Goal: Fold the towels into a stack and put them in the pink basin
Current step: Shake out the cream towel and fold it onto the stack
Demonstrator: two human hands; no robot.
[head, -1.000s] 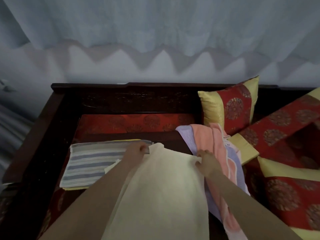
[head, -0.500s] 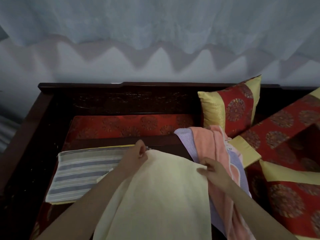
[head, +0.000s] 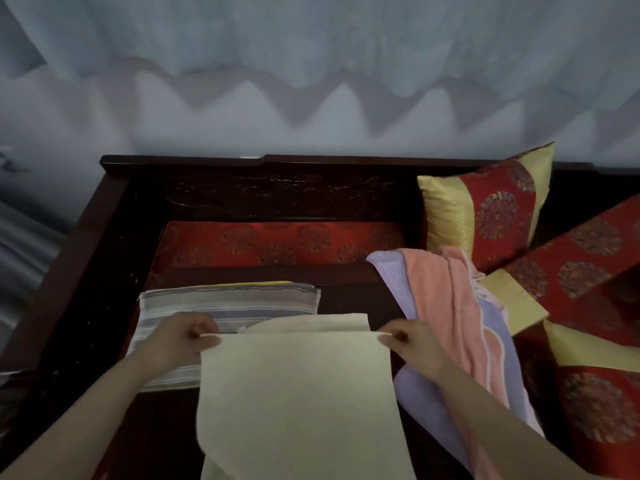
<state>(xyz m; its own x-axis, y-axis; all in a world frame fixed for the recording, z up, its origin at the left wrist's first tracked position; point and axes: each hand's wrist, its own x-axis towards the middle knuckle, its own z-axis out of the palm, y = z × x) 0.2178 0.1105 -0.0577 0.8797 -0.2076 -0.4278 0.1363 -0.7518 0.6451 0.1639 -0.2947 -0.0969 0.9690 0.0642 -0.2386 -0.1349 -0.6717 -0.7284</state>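
A cream towel (head: 298, 393) hangs lifted in front of me, folded over so a second layer shows behind its top edge. My left hand (head: 181, 336) pinches its upper left corner and my right hand (head: 403, 339) pinches its upper right corner. A folded grey striped towel (head: 221, 303) lies flat on the dark wooden seat to the left, with a yellow edge showing beneath it. A salmon pink towel (head: 440, 299) and a lilac towel (head: 394, 275) lie loosely heaped to the right. No pink basin is in view.
The dark wooden bench (head: 263, 164) has a carved back and a red patterned seat cushion (head: 277, 240). Red and gold pillows (head: 491, 206) are piled at the right. A pale curtain (head: 311, 64) hangs behind the bench.
Both hands have drawn the cream towel's top edge back toward me and raised it, and the towel is now doubled over. The camera view has shifted slightly.
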